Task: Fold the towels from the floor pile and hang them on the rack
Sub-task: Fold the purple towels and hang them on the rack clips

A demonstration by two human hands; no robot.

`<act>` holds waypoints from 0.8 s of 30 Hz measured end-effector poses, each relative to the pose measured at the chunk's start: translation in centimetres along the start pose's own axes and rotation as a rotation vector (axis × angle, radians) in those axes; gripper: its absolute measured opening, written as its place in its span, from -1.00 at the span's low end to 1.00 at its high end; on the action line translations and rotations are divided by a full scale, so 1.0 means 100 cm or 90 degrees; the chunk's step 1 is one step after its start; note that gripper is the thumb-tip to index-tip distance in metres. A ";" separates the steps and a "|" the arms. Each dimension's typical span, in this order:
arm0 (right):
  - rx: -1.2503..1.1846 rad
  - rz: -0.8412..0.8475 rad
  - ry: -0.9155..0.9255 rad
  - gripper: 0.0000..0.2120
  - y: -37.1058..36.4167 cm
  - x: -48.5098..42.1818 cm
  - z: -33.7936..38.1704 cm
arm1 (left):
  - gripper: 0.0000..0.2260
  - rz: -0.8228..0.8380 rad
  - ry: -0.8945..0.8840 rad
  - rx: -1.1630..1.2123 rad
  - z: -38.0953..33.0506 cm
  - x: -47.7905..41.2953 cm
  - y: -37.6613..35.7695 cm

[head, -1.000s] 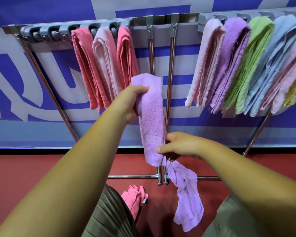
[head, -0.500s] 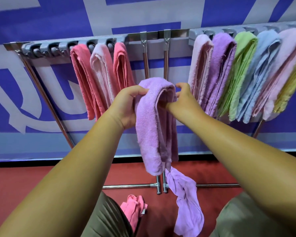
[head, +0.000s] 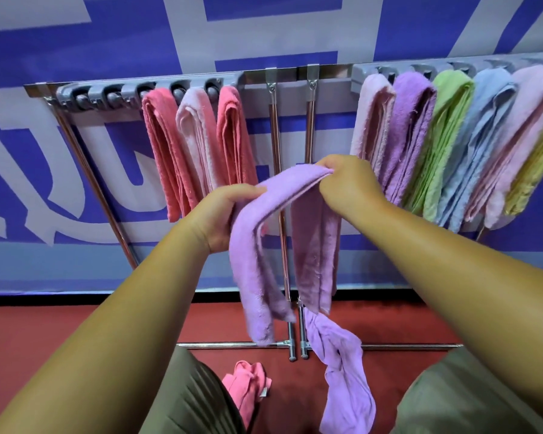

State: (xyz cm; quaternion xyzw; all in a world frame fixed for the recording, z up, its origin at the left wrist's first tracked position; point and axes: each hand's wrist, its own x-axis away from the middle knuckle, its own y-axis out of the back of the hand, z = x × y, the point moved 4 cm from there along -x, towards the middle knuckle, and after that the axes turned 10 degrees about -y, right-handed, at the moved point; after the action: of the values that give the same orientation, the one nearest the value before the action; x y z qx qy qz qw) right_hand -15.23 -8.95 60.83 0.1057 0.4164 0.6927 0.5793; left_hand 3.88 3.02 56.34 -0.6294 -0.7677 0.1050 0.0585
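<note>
Now fingers of left hand point(head: 218, 216) and right hand point(head: 350, 183) grip lilac towel point(head: 253, 255), ends down.

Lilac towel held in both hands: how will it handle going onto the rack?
Probably floppy: the lilac towel sags in two limp tails from where the left hand and right hand grip it. Likely light, since a pinch carries it. Fuzzy surface looks grippy, unlikely to slip.

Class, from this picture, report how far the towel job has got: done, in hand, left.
Done: on the rack, three pinkish towels hang left, at least six pastel ones right. In hand: left hand and right hand hold a folded lilac towel, not yet hung. Left: a loose lilac towel and a pink towel on the floor.
</note>
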 end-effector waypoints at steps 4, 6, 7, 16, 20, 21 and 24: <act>0.007 0.014 0.043 -0.73 0.006 0.004 0.022 | -0.64 0.006 0.058 -0.182 0.030 0.003 0.012; 0.038 0.020 0.064 -0.76 0.004 0.007 0.034 | -0.58 -0.013 0.054 -0.203 0.038 0.004 0.014; 0.064 0.024 0.072 -0.77 0.003 0.008 0.040 | -0.57 -0.026 0.042 -0.208 0.041 0.004 0.015; 0.264 0.030 0.121 -0.75 -0.012 0.008 0.082 | -0.72 -0.222 -0.297 -0.475 0.014 0.025 -0.018; 0.333 0.021 0.125 -0.79 -0.019 0.007 0.096 | -0.79 -0.217 -0.336 -0.536 0.011 0.023 -0.038; 0.350 0.018 0.127 -0.80 -0.020 0.007 0.099 | -0.81 -0.232 -0.350 -0.544 0.010 0.022 -0.039; 0.373 0.020 0.129 -0.84 -0.025 0.007 0.107 | -0.88 -0.315 -0.343 -0.583 0.005 0.020 -0.034</act>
State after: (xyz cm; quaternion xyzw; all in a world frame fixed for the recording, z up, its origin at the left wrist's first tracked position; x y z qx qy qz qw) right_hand -6.90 -3.56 65.59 0.2054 0.6524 0.5591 0.4686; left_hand 0.17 4.32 56.55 -0.3438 -0.8468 -0.0981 -0.3940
